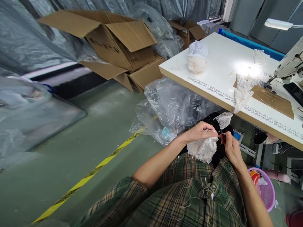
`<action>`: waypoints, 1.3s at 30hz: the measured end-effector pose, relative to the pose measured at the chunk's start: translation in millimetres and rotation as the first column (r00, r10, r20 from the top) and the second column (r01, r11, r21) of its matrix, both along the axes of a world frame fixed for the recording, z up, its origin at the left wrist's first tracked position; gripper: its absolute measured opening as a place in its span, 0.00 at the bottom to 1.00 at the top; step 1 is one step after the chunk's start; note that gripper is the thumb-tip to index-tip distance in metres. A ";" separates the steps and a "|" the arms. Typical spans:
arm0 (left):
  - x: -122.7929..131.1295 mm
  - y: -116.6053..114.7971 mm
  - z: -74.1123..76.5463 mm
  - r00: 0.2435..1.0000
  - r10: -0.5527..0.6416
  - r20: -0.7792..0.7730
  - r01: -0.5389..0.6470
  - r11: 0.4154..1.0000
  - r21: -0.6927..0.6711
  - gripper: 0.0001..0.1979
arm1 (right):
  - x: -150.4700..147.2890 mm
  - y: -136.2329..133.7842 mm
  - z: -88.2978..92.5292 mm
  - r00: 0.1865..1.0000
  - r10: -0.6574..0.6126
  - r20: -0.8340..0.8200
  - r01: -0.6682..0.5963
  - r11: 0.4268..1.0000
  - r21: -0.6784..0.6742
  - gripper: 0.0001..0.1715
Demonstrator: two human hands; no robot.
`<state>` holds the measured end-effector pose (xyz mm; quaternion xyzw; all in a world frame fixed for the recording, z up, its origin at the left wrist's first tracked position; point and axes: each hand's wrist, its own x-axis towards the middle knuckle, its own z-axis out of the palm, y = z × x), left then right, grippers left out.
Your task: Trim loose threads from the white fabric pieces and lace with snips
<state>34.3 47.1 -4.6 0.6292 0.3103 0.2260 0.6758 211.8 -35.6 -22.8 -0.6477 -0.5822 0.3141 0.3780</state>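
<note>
Over my lap, my left hand [203, 131] is closed on a piece of white lace [204, 148] that hangs down below the fingers. Close to its right, my right hand [230, 145] is closed around a small dark tool, too small to make out, whose tip points at the lace. Another lace piece [223, 119] hangs just beyond my hands, below the table edge. More lace [243, 90] lies across the white table [219, 63] beside the sewing machine [290, 60] and droops over the front edge.
A rolled white bundle [197, 58] sits on the table's left part. Cardboard boxes [123, 47] and clear plastic bags [170, 101] stand left of the table. A pink basket [268, 192] is on the floor at the right. Yellow tape [94, 171] crosses the floor.
</note>
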 end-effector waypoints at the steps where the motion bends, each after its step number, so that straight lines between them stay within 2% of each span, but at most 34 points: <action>1: 0.6 0.8 0.7 1.000 -0.002 0.011 0.002 1.000 -0.005 0.10 | -0.4 -0.2 1.4 1.000 0.008 0.014 -0.008 1.000 -0.004 0.40; 7: 0.4 0.4 -2.5 1.000 -0.001 -0.011 0.001 1.000 0.011 0.10 | -11.9 4.0 -0.5 0.998 0.044 0.051 -0.045 0.999 0.022 0.33; 11: -0.4 3.0 -4.4 0.999 -0.018 -0.044 0.020 0.999 0.049 0.11 | -13.3 10.7 -5.9 0.998 -0.057 -0.018 0.058 0.998 0.038 0.35; 14: 4.0 15.0 -5.6 0.992 0.109 -0.061 -0.100 0.986 0.132 0.15 | -5.9 14.4 -3.4 0.978 -0.151 -0.145 0.160 0.986 0.054 0.38; 16: 11.5 29.3 -7.6 0.971 0.235 -0.049 -0.222 0.958 0.183 0.24 | 0.6 17.0 1.6 0.962 -0.177 -0.206 0.199 0.976 0.089 0.38; 18: 22.5 46.9 -10.7 0.965 0.262 -0.013 -0.257 0.953 0.161 0.30 | 5.9 20.1 7.1 0.959 -0.193 -0.207 0.224 0.964 0.140 0.36; 21: 41.1 71.2 -16.7 0.992 0.095 0.082 -0.095 0.995 0.003 0.23 | 10.0 24.9 12.0 0.960 -0.234 -0.153 0.260 0.947 0.188 0.32; 23: 51.5 80.0 -21.1 0.995 -0.012 0.103 0.022 0.995 -0.099 0.15 | 11.2 27.0 12.1 0.953 -0.269 -0.141 0.292 0.937 0.191 0.31; 25: 58.3 80.6 -25.0 0.992 -0.087 0.089 0.101 0.981 -0.166 0.15 | 12.3 27.8 11.2 0.943 -0.300 -0.148 0.324 0.928 0.186 0.31; 27: 60.9 73.8 -27.3 0.991 -0.102 0.091 0.117 0.979 -0.168 0.16 | 13.6 27.5 11.3 0.935 -0.321 -0.149 0.346 0.920 0.187 0.31; 28: 60.7 68.2 -27.4 0.993 -0.074 0.095 0.087 0.987 -0.136 0.16 | 14.1 27.4 12.3 0.932 -0.330 -0.147 0.354 0.915 0.192 0.31; 30: 58.3 53.9 -24.9 0.996 0.058 0.062 -0.059 0.998 0.003 0.15 | 14.5 28.2 16.6 0.926 -0.352 -0.139 0.374 0.905 0.203 0.30; 31: 56.5 45.8 -22.3 0.989 0.146 0.023 -0.148 0.982 0.116 0.13 | 14.1 29.6 19.7 0.923 -0.359 -0.135 0.381 0.903 0.199 0.30; 33: 52.3 29.1 -15.0 0.954 0.294 -0.064 -0.247 0.886 0.393 0.08 | 11.9 34.7 26.8 0.924 -0.360 -0.129 0.378 0.910 0.169 0.29; 34: 50.1 21.2 -10.7 0.940 0.327 -0.099 -0.232 0.824 0.517 0.05 | 10.3 38.0 30.2 0.926 -0.356 -0.128 0.372 0.916 0.150 0.29; 36: 44.9 8.1 -2.0 0.941 0.299 -0.157 -0.120 0.730 0.673 0.04 | 6.3 44.1 35.8 0.930 -0.348 -0.120 0.362 0.924 0.126 0.26; 37: 41.5 3.6 2.2 0.948 0.270 -0.170 -0.075 0.707 0.704 0.04 | 4.3 45.6 37.8 0.931 -0.346 -0.115 0.359 0.925 0.127 0.25; 39: 32.2 -0.7 9.5 0.960 0.238 -0.146 -0.070 0.712 0.699 0.06 | 0.6 43.2 40.1 0.939 -0.327 -0.103 0.340 0.928 0.152 0.22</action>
